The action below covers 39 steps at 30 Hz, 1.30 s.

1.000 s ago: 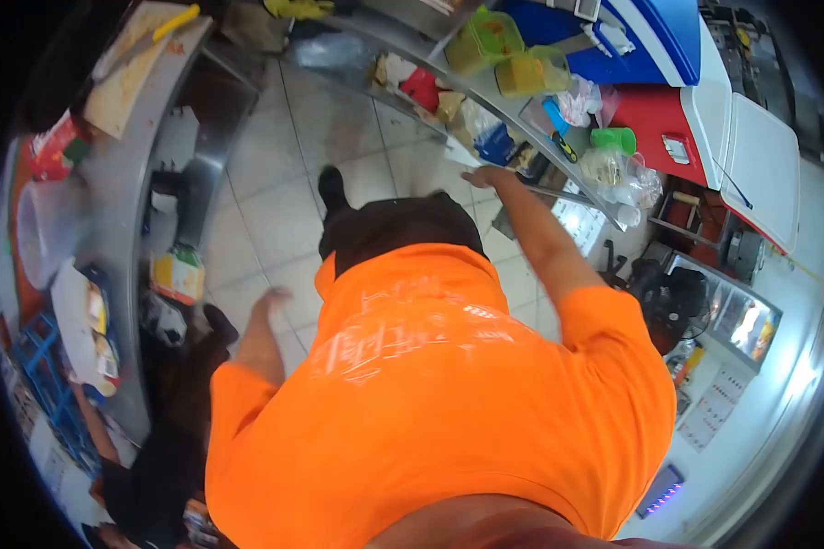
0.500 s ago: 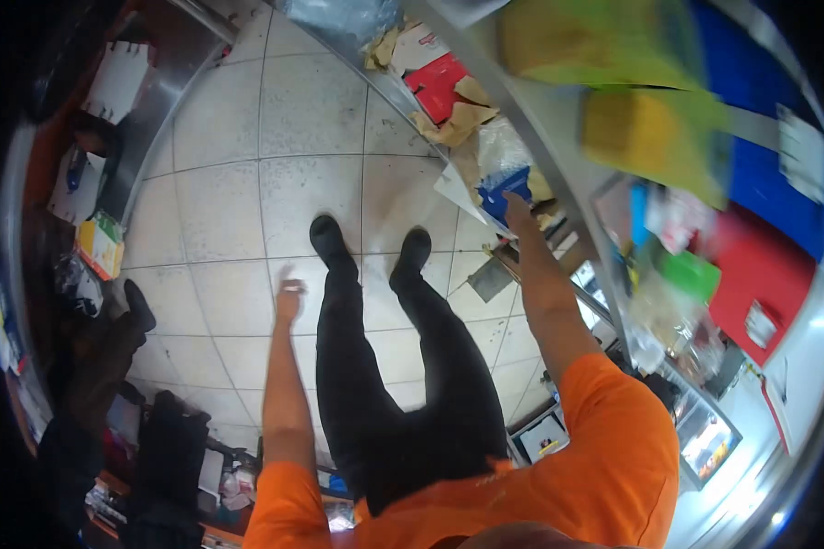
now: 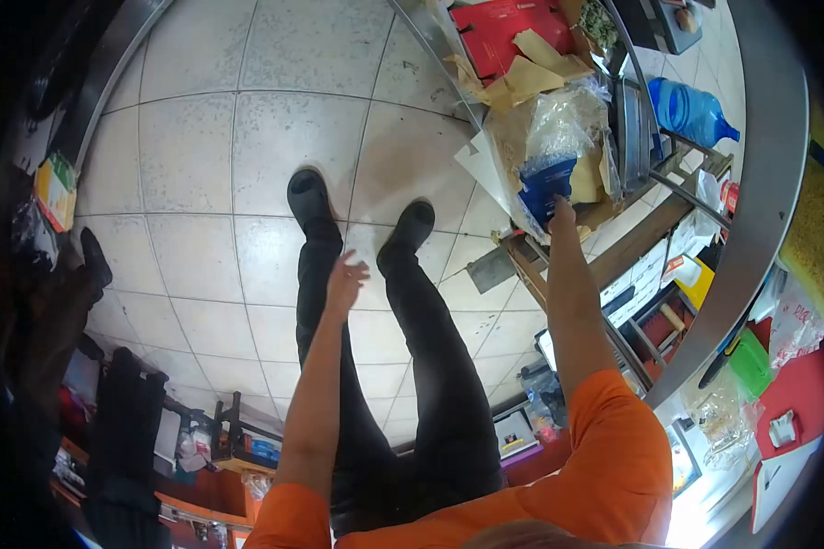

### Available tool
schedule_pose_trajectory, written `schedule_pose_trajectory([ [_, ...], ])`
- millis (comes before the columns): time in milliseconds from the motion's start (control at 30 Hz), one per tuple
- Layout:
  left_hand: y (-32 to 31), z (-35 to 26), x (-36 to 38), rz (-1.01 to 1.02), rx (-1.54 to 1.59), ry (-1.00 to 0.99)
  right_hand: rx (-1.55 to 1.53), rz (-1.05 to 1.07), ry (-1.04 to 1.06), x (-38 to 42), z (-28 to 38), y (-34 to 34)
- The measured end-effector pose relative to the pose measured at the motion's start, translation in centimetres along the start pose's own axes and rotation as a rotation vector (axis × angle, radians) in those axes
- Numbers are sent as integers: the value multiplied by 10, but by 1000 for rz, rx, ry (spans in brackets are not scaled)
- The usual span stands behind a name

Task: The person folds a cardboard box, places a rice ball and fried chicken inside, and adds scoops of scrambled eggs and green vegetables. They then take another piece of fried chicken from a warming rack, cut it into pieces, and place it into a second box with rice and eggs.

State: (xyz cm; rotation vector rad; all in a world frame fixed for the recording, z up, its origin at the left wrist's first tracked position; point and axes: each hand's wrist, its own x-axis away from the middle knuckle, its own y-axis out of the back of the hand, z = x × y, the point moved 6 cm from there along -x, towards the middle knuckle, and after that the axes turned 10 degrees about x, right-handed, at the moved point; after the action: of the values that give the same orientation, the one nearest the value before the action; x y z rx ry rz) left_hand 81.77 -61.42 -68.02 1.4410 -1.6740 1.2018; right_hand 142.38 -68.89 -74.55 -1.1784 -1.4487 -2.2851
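My right hand (image 3: 562, 218) reaches down below the metal counter on the right. Its fingers are closed at the lower edge of a blue packet (image 3: 546, 187) with pale marks; the fingertips are partly hidden. The packet lies on a heap in a cardboard box, next to crumpled clear plastic wrap (image 3: 568, 123) and torn brown paper (image 3: 531, 80). A red flat box (image 3: 502, 35) rests farther up in the heap. Over my left leg hangs my left hand (image 3: 346, 282), holding nothing, its fingers apart.
A curved metal counter edge (image 3: 767, 183) runs down the right side. Beneath it are a blue water bottle (image 3: 691, 112) and a wooden frame (image 3: 632, 256). A grey flat piece (image 3: 491, 269) sticks out above the tiles. At the left, another person's shoe (image 3: 94, 256) shows.
My view has shifted toward the box under the counter, which shows more fully. My right hand stays at the blue packet. My left hand has moved inward over my leg.
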Motion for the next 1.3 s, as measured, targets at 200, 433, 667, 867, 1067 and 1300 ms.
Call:
schedule_pose_trajectory([
  [200,47,-50,-4,-212,-146,-29,-43,-55,-115,14,5,15],
  [433,99,-45,3,-269,-222,18,-406,661,180,104,43,19],
  [667,90,-74,7,-248,-441,-75,-46,-81,695,139,40,73],
  [867,68,-130,-7,-112,-303,-162,1124,-309,658,355,-2,11],
  [1067,63,-293,72,-34,-255,-181,893,-242,518,433,32,-18],
  [1300,201,-415,76,-225,-673,-198,812,-319,407,435,89,7],
])
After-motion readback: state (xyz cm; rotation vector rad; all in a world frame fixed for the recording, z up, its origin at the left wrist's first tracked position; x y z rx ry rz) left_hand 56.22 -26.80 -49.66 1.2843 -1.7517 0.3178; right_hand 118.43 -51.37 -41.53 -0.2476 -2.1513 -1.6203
